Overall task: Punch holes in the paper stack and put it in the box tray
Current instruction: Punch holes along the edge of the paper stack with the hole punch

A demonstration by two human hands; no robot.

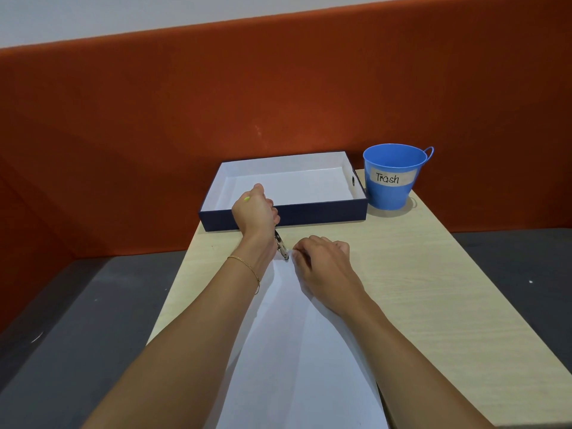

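The left hand (255, 212) grips the small metal hole punch (281, 245) at the far edge of the white paper stack (297, 351); the right hand (322, 261) pinches that edge; the stack's long axis points at the navy box tray (284, 213).

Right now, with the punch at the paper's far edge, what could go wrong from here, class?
1. The right grip pinches the paper close beside the punch that the left grip holds; fingers could get nipped.
2. The paper looks bowed and is held only at its far end; sheets may slip and holes misalign.
3. Punched bits may fall on the table, as the bucket stands apart at the right.
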